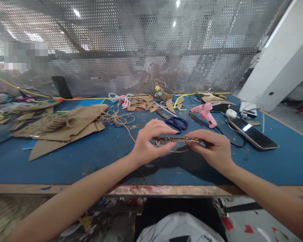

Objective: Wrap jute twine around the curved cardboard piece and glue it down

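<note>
Hands (150,141) (215,146) angled inward — right pinching cardboard (178,139), left curved around it.

The left forearm (91,185) and right forearm (265,193) extend forward, converging from either side. The left hand (148,142) arches its fingers above the thumb, tips apart; the facing right hand (218,148) pinches, fingers above, thumb below.

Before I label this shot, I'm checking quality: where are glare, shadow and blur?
Head view: white reflection on the black rectangular phone; head view: shadow on the blue tabletop between the left hand and right hand; head view: colourful clutter at far left is smeared; head view: pixelated patches partly mask the perforated grey metal panel.
</note>
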`<control>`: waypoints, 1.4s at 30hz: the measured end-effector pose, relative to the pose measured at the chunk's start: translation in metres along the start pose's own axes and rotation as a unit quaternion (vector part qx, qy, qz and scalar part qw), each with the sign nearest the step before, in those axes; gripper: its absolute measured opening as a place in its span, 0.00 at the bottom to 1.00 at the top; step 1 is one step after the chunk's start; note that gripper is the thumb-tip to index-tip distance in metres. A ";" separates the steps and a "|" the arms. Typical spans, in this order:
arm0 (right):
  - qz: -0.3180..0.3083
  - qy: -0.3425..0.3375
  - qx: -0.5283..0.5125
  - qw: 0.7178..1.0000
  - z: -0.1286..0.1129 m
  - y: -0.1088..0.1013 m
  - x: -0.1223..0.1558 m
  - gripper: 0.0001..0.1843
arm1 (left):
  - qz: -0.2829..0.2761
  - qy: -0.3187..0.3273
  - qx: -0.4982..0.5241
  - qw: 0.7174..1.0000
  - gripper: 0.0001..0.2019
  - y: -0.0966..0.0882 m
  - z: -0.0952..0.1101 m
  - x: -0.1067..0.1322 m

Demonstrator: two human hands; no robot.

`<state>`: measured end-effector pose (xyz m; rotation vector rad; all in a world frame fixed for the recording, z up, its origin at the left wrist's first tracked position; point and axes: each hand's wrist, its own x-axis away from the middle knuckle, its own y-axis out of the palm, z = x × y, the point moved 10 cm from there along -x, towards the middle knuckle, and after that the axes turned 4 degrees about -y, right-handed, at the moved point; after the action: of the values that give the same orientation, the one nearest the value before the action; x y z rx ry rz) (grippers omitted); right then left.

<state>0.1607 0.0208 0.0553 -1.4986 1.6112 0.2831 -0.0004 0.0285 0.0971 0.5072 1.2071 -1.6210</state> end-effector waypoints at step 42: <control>0.039 0.149 -0.079 0.985 0.025 0.001 0.005 0.10 | -0.070 0.209 -0.237 0.946 0.14 0.002 0.028 0.019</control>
<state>0.1715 0.0352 0.0369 -1.6615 1.9259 0.2441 0.0005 -0.0054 0.0928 0.4714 1.9256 -1.3000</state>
